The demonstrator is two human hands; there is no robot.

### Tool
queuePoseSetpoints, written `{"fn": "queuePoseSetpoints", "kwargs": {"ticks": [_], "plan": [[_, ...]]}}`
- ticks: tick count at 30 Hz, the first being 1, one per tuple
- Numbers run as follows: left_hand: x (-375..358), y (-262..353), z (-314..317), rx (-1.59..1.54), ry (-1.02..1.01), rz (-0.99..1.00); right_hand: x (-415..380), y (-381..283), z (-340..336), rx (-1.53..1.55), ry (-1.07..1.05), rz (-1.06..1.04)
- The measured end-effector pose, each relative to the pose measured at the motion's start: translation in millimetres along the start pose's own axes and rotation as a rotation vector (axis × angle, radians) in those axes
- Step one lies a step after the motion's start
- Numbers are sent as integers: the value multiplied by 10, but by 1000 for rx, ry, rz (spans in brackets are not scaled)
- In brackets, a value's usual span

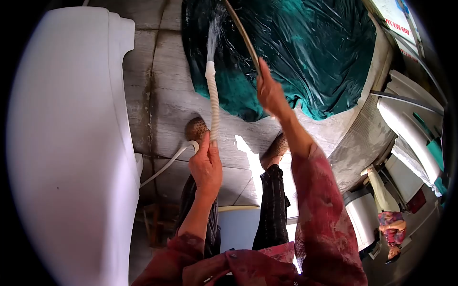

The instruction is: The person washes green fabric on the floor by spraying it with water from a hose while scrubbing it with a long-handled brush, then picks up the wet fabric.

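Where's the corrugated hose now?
The corrugated hose is just left of centre in the head view, held in the left hand, spraying water over the green sheet.

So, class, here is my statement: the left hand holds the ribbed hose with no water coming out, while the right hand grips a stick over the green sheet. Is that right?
Not quite: water is spraying from the ribbed hose, as the head view shows. The left hand does hold it, and the right hand grips a stick over the green sheet.

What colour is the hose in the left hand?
Creamy white; the hose shows best in the head view.
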State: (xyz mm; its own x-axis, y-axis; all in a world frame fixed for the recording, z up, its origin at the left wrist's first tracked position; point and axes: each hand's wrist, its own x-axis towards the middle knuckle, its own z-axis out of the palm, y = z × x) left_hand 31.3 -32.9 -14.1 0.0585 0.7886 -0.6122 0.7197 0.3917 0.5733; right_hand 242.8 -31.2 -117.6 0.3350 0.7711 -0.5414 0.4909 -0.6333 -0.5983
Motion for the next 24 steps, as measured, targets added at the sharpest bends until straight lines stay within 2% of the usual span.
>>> {"fn": "queuePoseSetpoints", "kwargs": {"ticks": [2,6,7,9,10,11,12,13,16,18,20,22,24], "plan": [[-2,5,-34,-17,-19,-33,28,-58,-277,-107,-51,58],[39,0,25,9,1,3,-1298,809,-618,-262,-193,352],[7,-24,39,3,9,14,-1465,844,-684,-264,-205,353],[-18,32,59,-3,-9,-13,-1589,897,-747,-225,-127,152],[-19,60,58,-6,-33,-29,-1393,926,-724,-324,-106,142],[-12,78,59,1,-30,-31,-1012,735,-734,-322,-135,159],[-9,96,63,31,-47,-36,-671,608,-721,-315,-106,76],[-33,111,70,61,-72,-38,-407,540,-732,-322,-129,115],[-44,94,114,60,-61,-12,-187,578,-790,-484,-123,121],[-109,131,101,100,-78,0,-479,670,-867,-410,-79,-18],[-38,198,165,103,-49,31,-1099,977,-844,-384,-129,66],[-74,168,168,99,-62,-8,-1496,1010,-844,-365,-169,141],[-90,140,165,91,-83,-25,-1406,1014,-809,-355,-135,104]]}}
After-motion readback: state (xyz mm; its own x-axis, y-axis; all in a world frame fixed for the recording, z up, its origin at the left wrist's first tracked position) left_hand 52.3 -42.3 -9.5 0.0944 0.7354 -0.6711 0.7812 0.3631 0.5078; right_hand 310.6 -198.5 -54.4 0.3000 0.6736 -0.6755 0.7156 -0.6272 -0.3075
